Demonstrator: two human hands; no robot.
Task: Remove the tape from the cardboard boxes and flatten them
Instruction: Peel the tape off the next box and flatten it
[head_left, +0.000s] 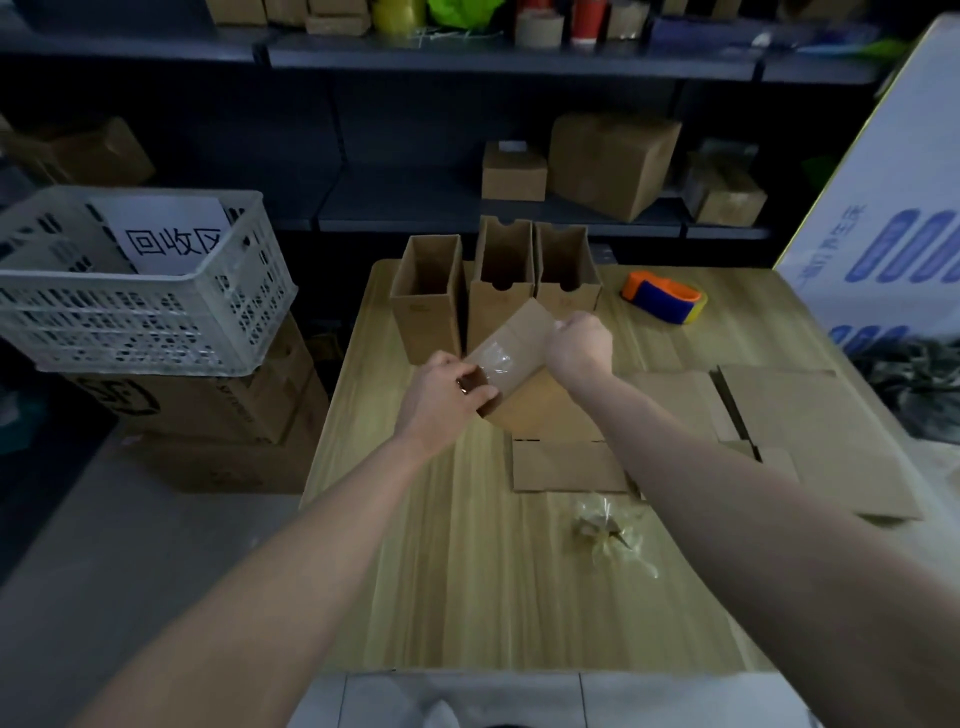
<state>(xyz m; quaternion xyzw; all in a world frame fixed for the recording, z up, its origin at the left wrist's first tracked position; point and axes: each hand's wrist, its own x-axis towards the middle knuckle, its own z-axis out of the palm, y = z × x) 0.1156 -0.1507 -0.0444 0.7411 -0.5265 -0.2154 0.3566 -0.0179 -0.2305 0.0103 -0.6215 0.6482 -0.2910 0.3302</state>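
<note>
Both hands work over the wooden table (441, 571): the left hand (447, 395) grips the near end of a small cardboard box (524, 400), held tilted above the tabletop, while the right hand (579, 345) is clenched at the box's far upper corner, pinching the end of the clear tape (498, 358) that runs shiny and wrinkled along the box's top face between the two hands. Behind them three open boxes (501, 280) stand upright in a row. An orange and blue tape dispenser (662, 296) lies to their right. Flattened cardboard (800, 415) lies on the table's right side, with a crumpled tape wad (608, 525) nearer. A white crate (145, 312) sits off to the left on stacked cartons.
</note>
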